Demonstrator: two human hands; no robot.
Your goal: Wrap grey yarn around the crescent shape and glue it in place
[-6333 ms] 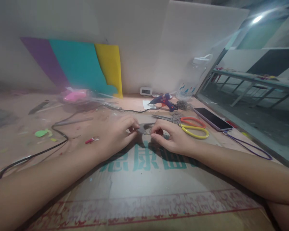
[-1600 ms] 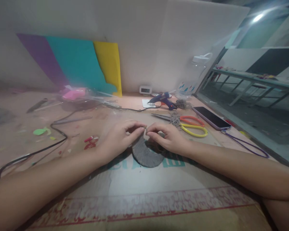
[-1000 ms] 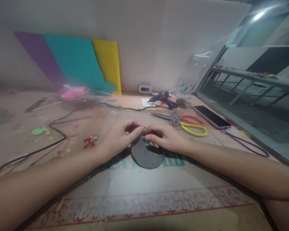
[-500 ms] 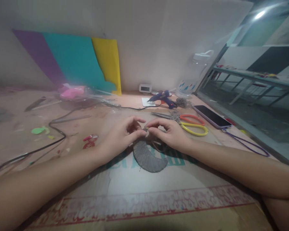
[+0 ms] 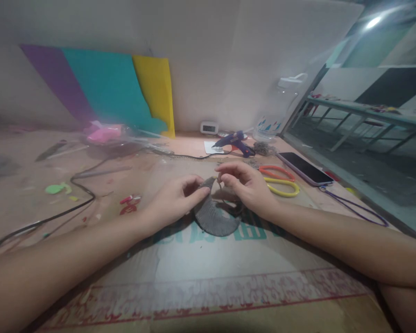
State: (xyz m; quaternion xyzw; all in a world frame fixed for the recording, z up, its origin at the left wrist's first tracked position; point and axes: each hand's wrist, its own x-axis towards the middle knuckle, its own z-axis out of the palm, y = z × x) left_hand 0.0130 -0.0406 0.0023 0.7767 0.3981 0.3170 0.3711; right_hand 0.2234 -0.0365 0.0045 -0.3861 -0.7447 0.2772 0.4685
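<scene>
A crescent wrapped in grey yarn point(image 5: 217, 223) is tilted up off the cardboard-like board. My left hand point(image 5: 180, 196) pinches its upper left part between thumb and fingers. My right hand point(image 5: 247, 187) is closed at the crescent's upper tip, thumb and index finger pinching a thin grey strand of yarn point(image 5: 219, 181). Part of that strand runs down behind the fingers. Just beyond my right hand lie scissors with an orange and a yellow handle point(image 5: 282, 187); their blades are hidden behind the hand.
A blue glue gun point(image 5: 234, 141) rests at the back near a small white digital clock point(image 5: 209, 127). A phone point(image 5: 305, 168) and a clear bottle point(image 5: 275, 111) stand to the right. At left are a black cable point(image 5: 45, 222), green scraps point(image 5: 55, 188) and red pieces point(image 5: 129, 203).
My right hand has moved slightly right and up, away from the left, drawing the strand. The crescent has been lifted and tilted, and my left hand now grips its side.
</scene>
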